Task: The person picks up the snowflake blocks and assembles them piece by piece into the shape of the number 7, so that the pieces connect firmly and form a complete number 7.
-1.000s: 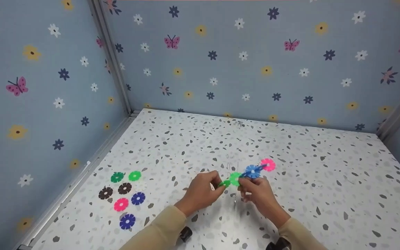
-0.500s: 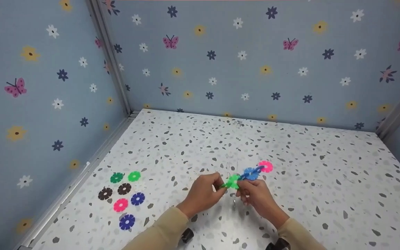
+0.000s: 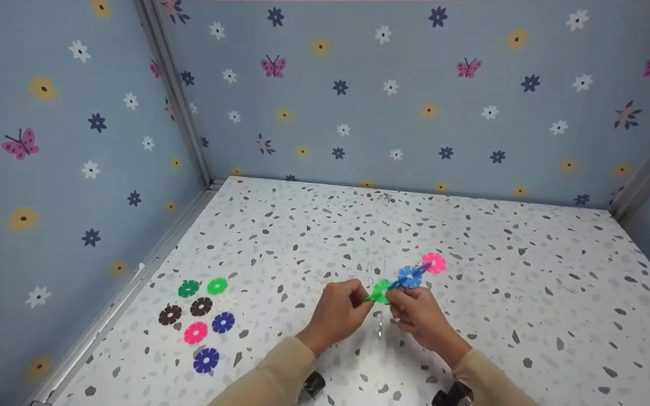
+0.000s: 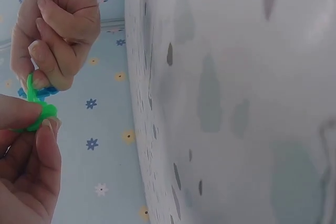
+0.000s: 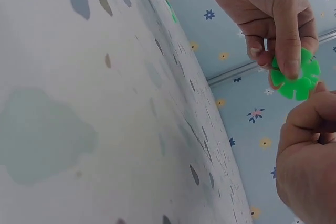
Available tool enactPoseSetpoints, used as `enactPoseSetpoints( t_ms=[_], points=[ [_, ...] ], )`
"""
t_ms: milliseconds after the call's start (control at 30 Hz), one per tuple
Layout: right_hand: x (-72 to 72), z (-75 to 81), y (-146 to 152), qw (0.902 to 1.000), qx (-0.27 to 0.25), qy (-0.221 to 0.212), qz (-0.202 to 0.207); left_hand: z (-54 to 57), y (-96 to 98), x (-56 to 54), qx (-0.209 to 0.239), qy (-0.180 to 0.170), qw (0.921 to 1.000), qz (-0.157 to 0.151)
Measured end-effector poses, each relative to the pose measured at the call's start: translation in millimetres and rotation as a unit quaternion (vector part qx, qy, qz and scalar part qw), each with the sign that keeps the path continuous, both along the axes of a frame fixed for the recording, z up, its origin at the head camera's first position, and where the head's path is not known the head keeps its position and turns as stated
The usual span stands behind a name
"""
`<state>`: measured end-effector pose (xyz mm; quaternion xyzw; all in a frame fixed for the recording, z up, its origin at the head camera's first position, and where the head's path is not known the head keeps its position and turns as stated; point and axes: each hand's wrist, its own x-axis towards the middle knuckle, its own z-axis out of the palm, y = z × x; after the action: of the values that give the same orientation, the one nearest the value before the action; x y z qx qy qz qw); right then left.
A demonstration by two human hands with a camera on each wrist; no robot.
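Both hands meet over the table's middle on a chain of slotted plastic flower discs. My left hand (image 3: 336,313) pinches a green disc (image 5: 296,74) between thumb and fingers, its broad face showing in the right wrist view. My right hand (image 3: 426,318) pinches the chain at a bright green disc (image 3: 381,291), which meets the left hand's disc. Beyond the right fingers, the chain slants up to a light blue disc (image 3: 408,277) and a pink disc (image 3: 433,263), with darker blue ones edge-on between. Fingers partly hide both green discs.
Loose flower discs lie at the left of the speckled table (image 3: 471,237): a dark green disc (image 3: 188,288), a light green disc (image 3: 217,286), brown ones, a loose pink disc (image 3: 196,332) and dark blue ones. Patterned panels (image 3: 359,113) enclose the back and sides.
The left hand has moved slightly right, bringing its green disc against the chain's green end disc. The chain dipped and turned a little, then rose again. The loose discs stay put.
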<state>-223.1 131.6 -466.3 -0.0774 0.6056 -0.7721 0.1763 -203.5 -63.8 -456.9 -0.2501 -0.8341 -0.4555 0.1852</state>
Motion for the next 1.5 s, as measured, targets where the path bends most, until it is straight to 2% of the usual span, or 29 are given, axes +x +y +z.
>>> enactPoseSetpoints(
  t_ms=[100, 233, 367, 467, 633, 867, 1100, 1500],
  points=[
    [-0.8, -0.1, -1, 0.9999, 0.003, -0.011, 0.000, 0.0, 2.3, -0.1, -0.001, 0.003, 0.9999, 0.011],
    [-1.2, 0.8, 3, 0.9996, 0.010, -0.017, -0.022, -0.5, 8.5, -2.4, -0.007, 0.010, 0.9999, 0.006],
    [-1.5, 4.2, 8, 0.9990, 0.031, -0.009, -0.031, -2.0, 13.1, -3.3, 0.005, -0.002, 1.0000, -0.002],
    [-1.9, 6.9, 8, 0.9984, 0.045, 0.000, -0.035, -3.0, 14.5, -2.6, 0.008, -0.006, 0.9999, 0.005],
    [-2.8, 9.7, 6, 0.9943, 0.067, 0.017, -0.081, -1.3, 18.2, -4.9, -0.014, 0.004, 0.9997, 0.017],
    [-3.4, 7.5, 5, 0.9908, 0.096, 0.023, -0.093, -1.0, 14.8, -2.7, -0.027, -0.031, 0.9989, 0.022],
    [-3.5, 6.4, 8, 0.9908, 0.095, 0.008, -0.097, -1.1, -0.2, 0.0, -0.052, -0.053, 0.9971, 0.014],
    [-5.4, 7.4, 12, 0.9910, 0.099, 0.006, -0.090, 0.7, -45.1, -1.8, -0.105, -0.084, 0.9892, 0.060]
  ],
)
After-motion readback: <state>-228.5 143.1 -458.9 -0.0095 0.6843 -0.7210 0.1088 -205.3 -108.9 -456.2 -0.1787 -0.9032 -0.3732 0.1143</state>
